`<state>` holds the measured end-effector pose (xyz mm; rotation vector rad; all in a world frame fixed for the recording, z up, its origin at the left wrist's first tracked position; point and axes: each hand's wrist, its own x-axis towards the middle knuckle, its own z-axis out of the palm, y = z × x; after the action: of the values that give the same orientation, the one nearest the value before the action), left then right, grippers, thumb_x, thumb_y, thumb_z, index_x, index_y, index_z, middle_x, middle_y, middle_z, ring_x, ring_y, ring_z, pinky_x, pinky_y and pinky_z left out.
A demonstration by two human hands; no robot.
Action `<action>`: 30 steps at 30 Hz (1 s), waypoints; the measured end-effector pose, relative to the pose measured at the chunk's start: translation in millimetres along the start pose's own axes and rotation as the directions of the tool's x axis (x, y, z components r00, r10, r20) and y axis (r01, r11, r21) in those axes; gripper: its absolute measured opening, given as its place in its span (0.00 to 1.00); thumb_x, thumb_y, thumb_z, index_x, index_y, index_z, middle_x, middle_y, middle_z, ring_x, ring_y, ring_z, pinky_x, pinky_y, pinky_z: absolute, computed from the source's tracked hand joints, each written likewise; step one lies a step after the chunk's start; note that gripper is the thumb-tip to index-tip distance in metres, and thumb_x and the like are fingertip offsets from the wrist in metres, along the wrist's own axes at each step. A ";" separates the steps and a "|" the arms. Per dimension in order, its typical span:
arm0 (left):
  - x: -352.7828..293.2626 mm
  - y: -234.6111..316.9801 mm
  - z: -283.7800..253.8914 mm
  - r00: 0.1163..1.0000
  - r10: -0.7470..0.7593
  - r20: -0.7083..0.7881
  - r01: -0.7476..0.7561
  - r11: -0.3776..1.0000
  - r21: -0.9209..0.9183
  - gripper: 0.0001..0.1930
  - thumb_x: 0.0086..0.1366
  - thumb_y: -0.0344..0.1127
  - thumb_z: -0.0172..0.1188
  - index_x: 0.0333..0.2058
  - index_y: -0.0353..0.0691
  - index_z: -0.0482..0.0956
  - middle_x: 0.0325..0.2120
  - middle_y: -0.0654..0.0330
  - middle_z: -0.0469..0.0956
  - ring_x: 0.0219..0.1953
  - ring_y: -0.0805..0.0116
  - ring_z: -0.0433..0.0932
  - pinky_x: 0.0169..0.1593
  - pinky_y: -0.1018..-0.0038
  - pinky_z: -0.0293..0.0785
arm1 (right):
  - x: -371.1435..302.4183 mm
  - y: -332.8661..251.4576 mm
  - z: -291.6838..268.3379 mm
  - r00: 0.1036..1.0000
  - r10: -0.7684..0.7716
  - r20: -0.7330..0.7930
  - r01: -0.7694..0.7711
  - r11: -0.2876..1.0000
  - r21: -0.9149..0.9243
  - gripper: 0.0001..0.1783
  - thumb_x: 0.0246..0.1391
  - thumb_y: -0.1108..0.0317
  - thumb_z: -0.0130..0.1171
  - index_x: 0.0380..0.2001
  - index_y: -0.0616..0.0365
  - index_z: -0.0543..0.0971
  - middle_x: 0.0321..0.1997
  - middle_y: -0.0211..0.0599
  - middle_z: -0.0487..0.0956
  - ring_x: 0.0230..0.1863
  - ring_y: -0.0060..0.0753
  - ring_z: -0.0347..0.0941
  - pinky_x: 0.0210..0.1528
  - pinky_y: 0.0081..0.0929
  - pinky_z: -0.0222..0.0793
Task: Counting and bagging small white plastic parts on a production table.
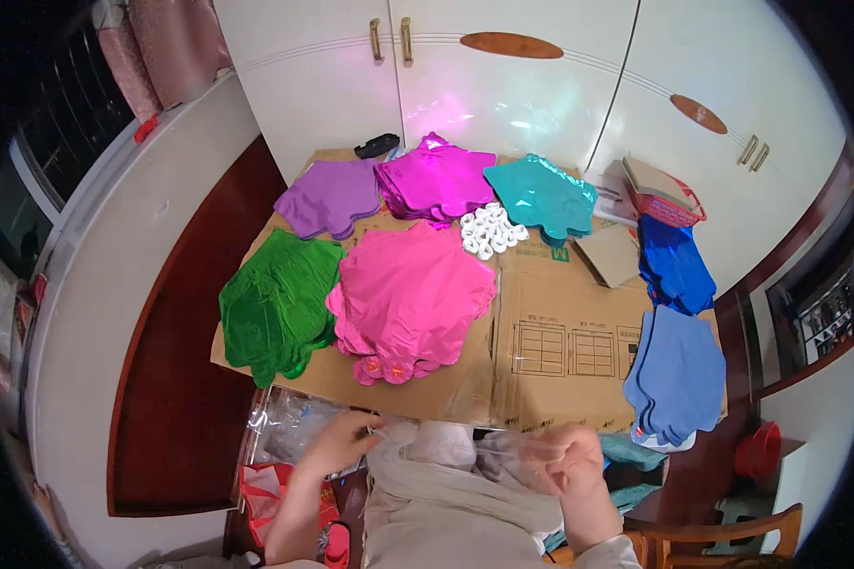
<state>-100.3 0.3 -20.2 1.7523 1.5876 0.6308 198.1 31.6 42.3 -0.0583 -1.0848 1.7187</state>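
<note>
My left hand (344,442) is by the near edge of the cardboard, its fingers pinched together. My right hand (571,457) is curled closed, blurred by motion. Between them, over my lap, runs a thin see-through strip (503,442), gripped at both ends; its exact kind is hard to make out. Beyond my hands lies a stack of pink foil balloons (417,294), flat and uninflated. Green foil balloons (283,299) lie to its left. Purple (330,196), magenta (441,177) and teal (543,196) stacks form the far row.
White rings (491,230) are heaped among the stacks on the cardboard (579,389). Dark blue (674,266) and pale blue (678,375) stacks line the right edge. A pink basket (671,207) stands far right. Near me are a red bag (266,493) and wooden chair (731,531).
</note>
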 end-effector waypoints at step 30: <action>2.5 -142.6 87.3 0.980 -0.191 -0.052 0.196 0.898 0.395 0.14 0.43 0.43 0.62 0.21 0.38 0.75 0.21 0.52 0.75 0.27 0.52 0.74 0.32 0.62 0.69 | -27.3 -388.0 -57.4 0.436 -0.876 -0.208 0.142 0.295 -0.945 0.07 0.55 0.63 0.49 0.30 0.53 0.73 0.16 0.19 0.64 0.16 0.12 0.55 0.17 0.10 0.50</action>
<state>-128.8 -8.0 -184.8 1.8384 1.9758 0.2288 524.6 59.6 259.5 -0.8183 -0.9927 0.1999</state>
